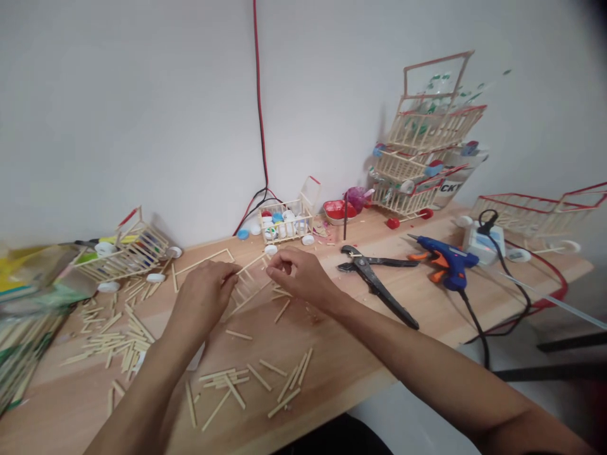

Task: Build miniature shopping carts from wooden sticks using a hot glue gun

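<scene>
Between my hands is a small ladder-like wooden stick frame (250, 292), with thin rungs between two long rails. My left hand (205, 292) pinches its upper left part between thumb and fingers. At the frame's right end, my right hand (300, 273) has its fingers curled together; whatever they hold is too small to make out. Short cut sticks (282, 303) lie just below the right hand. Behind the left hand, a flat stick outline (203, 258) rests on the table. More loose sticks (225, 379) are scattered nearer the front edge.
A stick pile (121, 338) and a tilted mini cart (124, 253) are at left. Behind stands a cart of bottle caps (286, 221), beside a red bowl (337, 212). Rightward are pliers (374, 284), a blue glue gun (448, 260), stacked carts (412, 167) and cables (478, 328).
</scene>
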Available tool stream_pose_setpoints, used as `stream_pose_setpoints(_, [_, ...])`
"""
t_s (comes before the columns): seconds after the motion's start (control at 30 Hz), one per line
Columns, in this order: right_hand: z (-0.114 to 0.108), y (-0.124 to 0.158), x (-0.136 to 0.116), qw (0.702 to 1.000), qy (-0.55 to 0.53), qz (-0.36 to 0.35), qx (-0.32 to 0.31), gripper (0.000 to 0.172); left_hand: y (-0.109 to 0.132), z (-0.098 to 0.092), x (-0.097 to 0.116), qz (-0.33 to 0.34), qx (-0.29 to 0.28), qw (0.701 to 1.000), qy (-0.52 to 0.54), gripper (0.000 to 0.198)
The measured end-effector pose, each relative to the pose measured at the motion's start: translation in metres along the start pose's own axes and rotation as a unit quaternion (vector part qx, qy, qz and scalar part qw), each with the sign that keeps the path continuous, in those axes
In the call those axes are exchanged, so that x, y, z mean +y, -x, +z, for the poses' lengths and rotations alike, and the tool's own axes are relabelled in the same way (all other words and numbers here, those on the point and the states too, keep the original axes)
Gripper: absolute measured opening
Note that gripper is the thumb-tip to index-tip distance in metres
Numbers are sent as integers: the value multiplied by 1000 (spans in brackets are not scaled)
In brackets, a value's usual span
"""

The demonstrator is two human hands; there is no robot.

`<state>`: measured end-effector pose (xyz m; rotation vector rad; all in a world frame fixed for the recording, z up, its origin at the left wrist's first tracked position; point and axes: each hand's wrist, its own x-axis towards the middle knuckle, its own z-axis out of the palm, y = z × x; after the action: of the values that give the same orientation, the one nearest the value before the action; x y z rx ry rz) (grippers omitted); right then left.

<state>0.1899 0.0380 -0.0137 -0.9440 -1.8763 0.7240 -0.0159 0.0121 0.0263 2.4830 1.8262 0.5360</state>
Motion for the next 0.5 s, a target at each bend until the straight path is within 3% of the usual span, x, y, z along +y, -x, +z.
stream_pose_setpoints(0.5, [2, 3, 0, 992, 116, -31, -30, 11, 13, -3, 30, 16, 9, 995, -97, 33])
